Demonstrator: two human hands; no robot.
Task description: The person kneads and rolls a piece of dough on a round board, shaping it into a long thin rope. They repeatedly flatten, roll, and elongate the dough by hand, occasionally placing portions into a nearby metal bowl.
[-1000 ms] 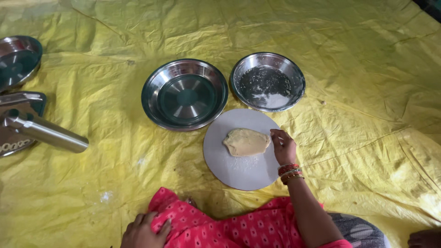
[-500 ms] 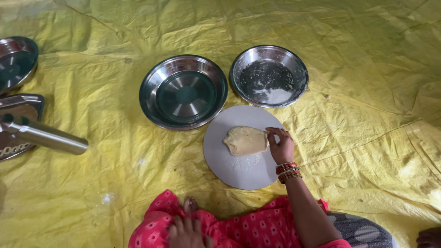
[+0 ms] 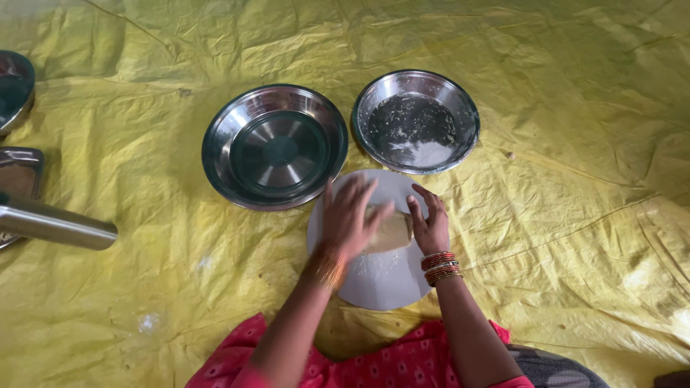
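Note:
A pale piece of flattened dough (image 3: 392, 233) lies on a round grey rolling board (image 3: 374, 280) on the yellow sheet. My left hand (image 3: 348, 219) rests flat over the dough's left part, fingers spread and blurred. My right hand (image 3: 430, 226), with red and gold bangles at the wrist, touches the dough's right edge with open fingers. Most of the dough is hidden under my left hand.
Beyond the board stand two steel plates: an empty one (image 3: 275, 146) on the left and one dusted with flour (image 3: 415, 121) on the right. A steel handle (image 3: 57, 224) and other steel vessels (image 3: 14, 86) lie at the left edge. A yellow plastic sheet (image 3: 575, 179) covers the floor.
My left hand has come up from my lap and landed on the dough. My right hand stays at the dough's right edge. The camera has moved closer.

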